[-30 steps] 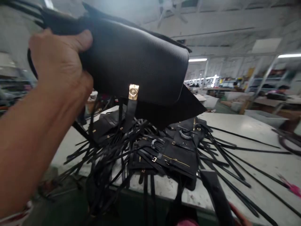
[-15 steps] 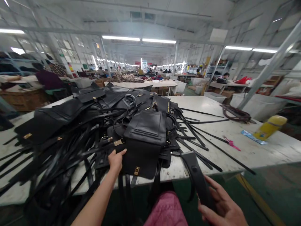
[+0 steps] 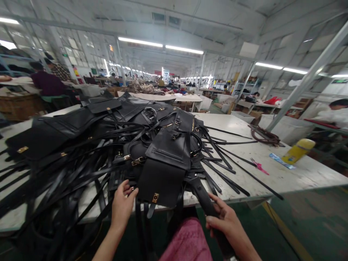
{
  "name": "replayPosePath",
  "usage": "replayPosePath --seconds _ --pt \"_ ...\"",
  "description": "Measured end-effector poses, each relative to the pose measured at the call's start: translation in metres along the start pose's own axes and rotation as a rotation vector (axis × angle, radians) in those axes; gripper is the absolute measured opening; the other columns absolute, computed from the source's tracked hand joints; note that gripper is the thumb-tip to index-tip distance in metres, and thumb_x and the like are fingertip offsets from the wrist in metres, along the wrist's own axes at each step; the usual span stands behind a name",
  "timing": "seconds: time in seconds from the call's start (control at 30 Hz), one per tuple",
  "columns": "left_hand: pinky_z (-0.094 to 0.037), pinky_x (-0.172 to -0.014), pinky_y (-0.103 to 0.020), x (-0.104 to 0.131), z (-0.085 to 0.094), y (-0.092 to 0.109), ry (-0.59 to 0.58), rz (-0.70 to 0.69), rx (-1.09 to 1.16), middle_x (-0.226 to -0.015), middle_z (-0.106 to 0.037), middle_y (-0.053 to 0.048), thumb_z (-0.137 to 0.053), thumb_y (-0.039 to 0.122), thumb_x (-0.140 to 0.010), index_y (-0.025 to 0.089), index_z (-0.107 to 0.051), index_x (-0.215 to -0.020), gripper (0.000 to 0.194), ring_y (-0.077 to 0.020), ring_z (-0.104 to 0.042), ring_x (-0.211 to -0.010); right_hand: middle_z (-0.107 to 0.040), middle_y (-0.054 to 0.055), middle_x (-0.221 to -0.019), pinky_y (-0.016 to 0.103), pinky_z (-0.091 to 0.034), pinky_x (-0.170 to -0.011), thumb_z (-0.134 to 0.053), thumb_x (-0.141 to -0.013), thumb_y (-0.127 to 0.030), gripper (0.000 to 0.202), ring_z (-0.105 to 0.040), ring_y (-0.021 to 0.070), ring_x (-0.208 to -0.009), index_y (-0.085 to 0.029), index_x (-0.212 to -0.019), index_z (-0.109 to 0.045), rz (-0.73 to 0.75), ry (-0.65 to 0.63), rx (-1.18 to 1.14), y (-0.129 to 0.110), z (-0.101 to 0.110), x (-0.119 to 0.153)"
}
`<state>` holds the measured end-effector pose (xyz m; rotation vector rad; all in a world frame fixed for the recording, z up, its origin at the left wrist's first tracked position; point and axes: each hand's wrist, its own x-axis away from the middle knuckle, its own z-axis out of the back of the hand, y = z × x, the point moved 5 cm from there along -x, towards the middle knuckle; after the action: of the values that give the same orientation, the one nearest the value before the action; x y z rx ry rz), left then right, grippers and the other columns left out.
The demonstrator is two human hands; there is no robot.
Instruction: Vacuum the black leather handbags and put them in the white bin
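Observation:
A black leather bag [image 3: 165, 177] lies in front of me with its flap hanging toward the table's near edge, a gold clasp on the flap. My left hand [image 3: 123, 201] is just left of that flap, thumb and fingers curved with a gap between them; I see nothing held in it. In my right hand [image 3: 224, 219] is a wide black strap [image 3: 202, 194], gripped between thumb and fingers. The strap runs up from the hand to the bag's right side, and its lower end hangs below the table edge.
More black bags [image 3: 51, 132] and a tangle of straps [image 3: 65, 181] cover the left of the white table [image 3: 231, 121]. On the right are pink-handled snippers [image 3: 259, 166], a yellow bottle [image 3: 297, 151], a blue packet [image 3: 281, 161] and coiled brown straps [image 3: 265, 136]. People sit farther back.
My left hand has come off the flap's upper left edge and moved down and left. My right hand has carried the strap leftward and up, closer to the bag.

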<state>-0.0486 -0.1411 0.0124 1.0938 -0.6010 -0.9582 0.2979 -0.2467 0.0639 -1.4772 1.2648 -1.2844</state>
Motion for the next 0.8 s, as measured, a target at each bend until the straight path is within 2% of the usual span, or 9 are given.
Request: replayPosePath --seconds 0.1,0.23,0.33,0.43,0.6,0.7,0.8 --pt "-0.048 -0.078 -0.039 0.010 -0.016 -0.002 -0.120 0.033 -0.023 -0.109 -0.055 -0.013 -0.061 0.044 -0.059 0.017 -0.039 -0.124 0.074 -0.0251 -0.059 -0.090 -0.059 -0.001 -0.063 0.024 -0.044 -0.039 -0.067 -0.061 -0.024 0.073 -0.052 0.0134 -0.043 -0.015 -0.125 -0.033 -0.001 -0.022 0.005 0.000 0.007 -0.030" --pt "-0.045 -0.084 -0.039 0.014 -0.025 0.005 -0.097 -0.014 -0.118 -0.105 -0.060 -0.011 -0.061 0.040 -0.061 0.018 -0.041 -0.124 0.070 -0.0271 -0.057 -0.097 -0.058 -0.001 -0.063 0.025 -0.045 -0.039 -0.066 -0.059 -0.026 0.065 -0.055 0.0150 -0.045 -0.014 -0.117 -0.038 -0.030 -0.137 -0.028 0.001 0.011 -0.079" --pt "-0.045 -0.084 -0.037 0.007 -0.025 0.002 -0.135 -0.017 -0.067 -0.100 -0.064 -0.008 -0.065 0.027 -0.057 0.018 -0.047 -0.122 0.068 -0.0262 -0.059 -0.093 -0.059 0.000 -0.066 0.024 -0.045 -0.038 -0.064 -0.059 -0.026 0.059 -0.056 0.0148 -0.046 -0.015 -0.112 -0.042 -0.039 -0.228 -0.029 -0.002 0.009 -0.106" --pt "-0.045 -0.086 -0.035 -0.004 -0.020 -0.005 -0.161 0.011 0.044 -0.094 -0.067 -0.004 -0.067 0.017 -0.050 0.018 -0.053 -0.116 0.068 -0.0246 -0.060 -0.092 -0.060 0.002 -0.065 0.025 -0.046 -0.038 -0.064 -0.058 -0.023 0.056 -0.056 0.0158 -0.045 -0.014 -0.110 -0.045 -0.056 -0.341 -0.006 -0.013 0.004 -0.124" --pt "-0.046 -0.085 -0.037 -0.013 -0.010 -0.007 -0.225 0.071 0.151 -0.094 -0.067 -0.003 -0.070 0.016 -0.046 0.016 -0.057 -0.111 0.067 -0.0242 -0.061 -0.088 -0.061 0.005 -0.061 0.028 -0.046 -0.036 -0.065 -0.056 -0.021 0.051 -0.058 0.0194 -0.045 -0.010 -0.104 -0.051 -0.118 -0.500 0.039 -0.037 -0.020 -0.155" --pt "-0.050 -0.076 -0.035 -0.009 0.002 0.000 -0.215 0.071 0.187 -0.090 -0.068 -0.003 -0.071 0.017 -0.043 0.017 -0.059 -0.107 0.066 -0.0241 -0.062 -0.083 -0.060 0.005 -0.062 0.026 -0.046 -0.038 -0.065 -0.057 -0.021 0.050 -0.058 0.0182 -0.046 -0.011 -0.104 -0.052 -0.067 -0.493 0.022 -0.050 -0.047 -0.174" --pt "-0.051 -0.071 -0.032 -0.005 0.025 0.007 -0.125 0.053 0.247 -0.089 -0.066 -0.003 -0.072 0.023 -0.045 0.018 -0.056 -0.110 0.066 -0.0225 -0.061 -0.081 -0.059 0.000 -0.065 0.024 -0.047 -0.042 -0.063 -0.062 -0.024 0.056 -0.057 0.0143 -0.049 -0.017 -0.115 -0.045 0.054 -0.404 -0.027 -0.063 -0.062 -0.181"
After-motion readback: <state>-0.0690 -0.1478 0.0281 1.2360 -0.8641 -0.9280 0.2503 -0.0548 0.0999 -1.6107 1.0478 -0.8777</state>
